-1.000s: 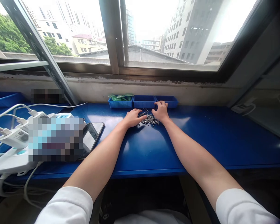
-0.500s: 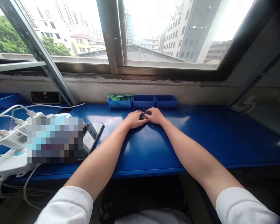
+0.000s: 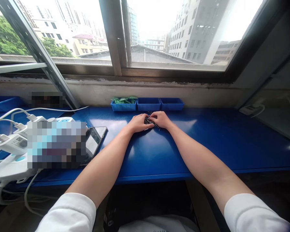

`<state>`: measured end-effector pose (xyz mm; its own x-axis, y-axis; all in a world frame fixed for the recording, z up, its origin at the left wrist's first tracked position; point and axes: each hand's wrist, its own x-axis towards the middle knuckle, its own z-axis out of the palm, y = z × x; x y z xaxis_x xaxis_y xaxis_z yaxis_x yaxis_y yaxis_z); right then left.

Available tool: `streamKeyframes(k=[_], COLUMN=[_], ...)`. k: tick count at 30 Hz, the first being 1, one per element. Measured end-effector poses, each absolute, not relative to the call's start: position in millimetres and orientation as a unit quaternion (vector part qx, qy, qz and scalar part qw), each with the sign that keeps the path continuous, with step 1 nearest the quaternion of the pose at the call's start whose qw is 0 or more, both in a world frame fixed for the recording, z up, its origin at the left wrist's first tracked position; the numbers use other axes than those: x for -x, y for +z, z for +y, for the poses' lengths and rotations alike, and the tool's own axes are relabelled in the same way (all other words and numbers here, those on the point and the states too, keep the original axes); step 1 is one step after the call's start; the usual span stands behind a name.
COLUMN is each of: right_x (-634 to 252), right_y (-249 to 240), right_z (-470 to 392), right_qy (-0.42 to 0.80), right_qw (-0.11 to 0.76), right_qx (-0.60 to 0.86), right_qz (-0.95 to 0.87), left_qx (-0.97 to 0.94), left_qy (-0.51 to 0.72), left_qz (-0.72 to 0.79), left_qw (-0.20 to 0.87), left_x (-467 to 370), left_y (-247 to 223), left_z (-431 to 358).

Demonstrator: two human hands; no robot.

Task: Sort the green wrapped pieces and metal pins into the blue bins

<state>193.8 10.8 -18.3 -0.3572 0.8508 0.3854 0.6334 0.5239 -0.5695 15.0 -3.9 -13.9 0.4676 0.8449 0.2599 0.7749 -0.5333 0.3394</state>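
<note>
A small heap of thin, dark, shiny pieces (image 3: 149, 121) lies on the blue table; their exact kind is too small to tell. My left hand (image 3: 139, 123) rests against the left side of the heap, with thumb and fingers apart around it. From the right, my right hand (image 3: 161, 119) reaches into the heap, its thumb and fingertips close together. Whatever may be between those fingertips is too small to make out. Some pieces stick out below and above the hands.
Behind the hands stand three blue bins: the left bin (image 3: 124, 107) with green packets, the middle bin (image 3: 149, 106) and the right bin (image 3: 172, 106). To the left are a phone (image 3: 96, 141), a white power strip (image 3: 11, 169) with chargers and cables, and a slanted metal post (image 3: 38, 54).
The right hand's thumb and fingertips have drawn closer together and shifted slightly left over the heap. The left hand has barely moved; the pieces between the hands lie a little differently.
</note>
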Motion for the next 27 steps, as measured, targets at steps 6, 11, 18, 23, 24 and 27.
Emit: streamKeyframes(k=[6,11,18,23,24,27], right_x=[-189,-187,-186,-182,-182,-180], right_y=[-18,-13,-11,-11,-10,-11], right_z=[12,8,5,5,4,4], right_qy=[0.124,0.112,0.21,0.268,0.275,0.297], right_qw=[0.298,0.338,0.419,0.453,0.457,0.464], right_qx=[0.488,0.47,0.433,0.407,0.402,0.396], right_qz=[-0.811,-0.807,-0.77,-0.747,-0.744,-0.735], left_qx=[-0.855,-0.851,-0.843,-0.83,-0.827,-0.818], left_qy=[0.201,0.221,0.321,0.39,0.397,0.404], left_qz=[0.47,0.466,0.425,0.389,0.388,0.394], left_qw=[0.084,0.101,0.07,0.086,0.094,0.113], left_x=[-16,-15,-17,-18,-18,-18], left_y=[-14,-10,-11,-13,-13,-12], left_z=[-4,-7,-3,1,1,1])
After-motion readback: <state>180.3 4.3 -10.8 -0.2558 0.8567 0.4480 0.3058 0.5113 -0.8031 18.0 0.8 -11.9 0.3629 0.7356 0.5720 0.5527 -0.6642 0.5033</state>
